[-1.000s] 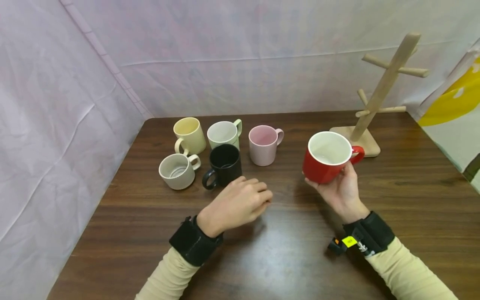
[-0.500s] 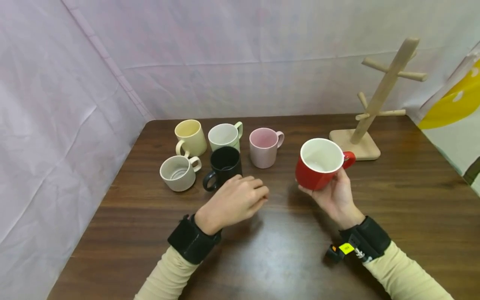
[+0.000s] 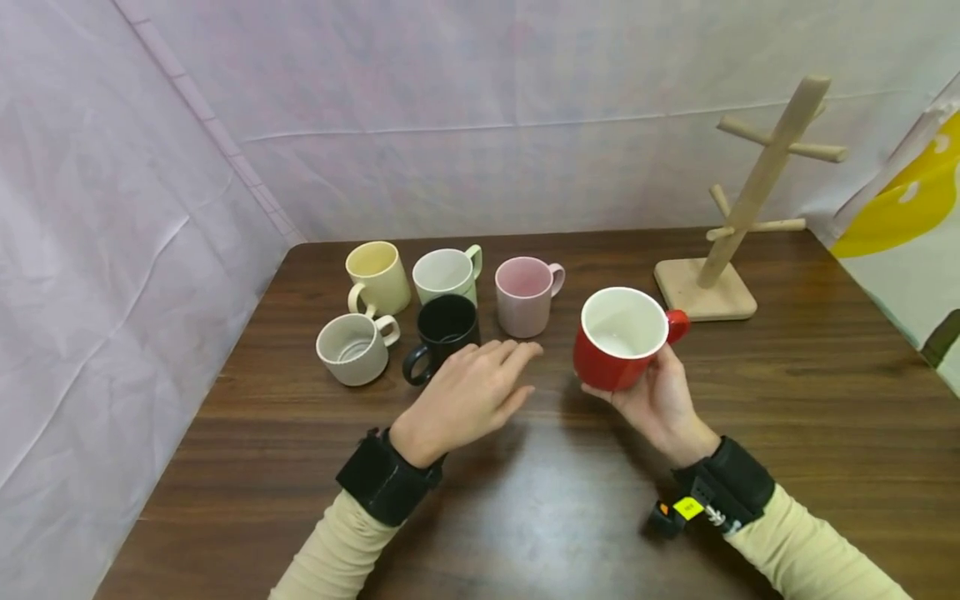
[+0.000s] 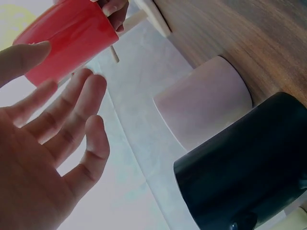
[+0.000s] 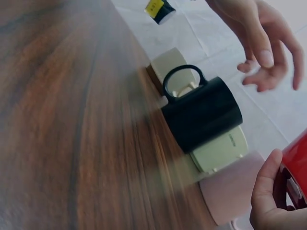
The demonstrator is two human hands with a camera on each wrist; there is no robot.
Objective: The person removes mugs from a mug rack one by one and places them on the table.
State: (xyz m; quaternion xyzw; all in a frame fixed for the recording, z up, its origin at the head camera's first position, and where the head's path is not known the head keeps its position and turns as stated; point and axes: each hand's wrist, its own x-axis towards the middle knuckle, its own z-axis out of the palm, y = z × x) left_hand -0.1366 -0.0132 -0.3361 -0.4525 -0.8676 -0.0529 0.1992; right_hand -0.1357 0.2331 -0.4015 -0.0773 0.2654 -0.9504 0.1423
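The right hand (image 3: pixel 660 396) held the red mug (image 3: pixel 617 342) off the counter (image 3: pixel 787 392), its fingers curled under and around the lower side of the cup. The mug was tilted toward the person, so that its white inside showed, and its handle pointed away toward the wooden mug tree (image 3: pixel 738 212). In the right wrist view only a thumb and a strip of red at the frame's edge were visible. The mug hung above the counter just in front of and to the right of the pink mug (image 3: pixel 523 294), apart from it.

The left hand (image 3: pixel 465 396) hovered palm down with its fingers (image 3: pixel 517 354) straight and loosely spread, holding nothing. The left wrist view showed the same: an open palm, the fingers apart, with the red mug beyond them and not touched. The fingertips lay just in front of the black mug (image 3: pixel 444 332) and near the pink one; whether they brushed the black mug could not be told.

Five mugs stood upright on the counter in two rows. At the back were a yellow mug (image 3: pixel 375 277), a pale green mug (image 3: pixel 444 275) and the pink mug. In front stood a ribbed white mug (image 3: pixel 351 348) and the black mug, its handle turned to the front left. The mug tree stood at the back right, its pegs bare. Both wrists wore black bands over cream sleeves.
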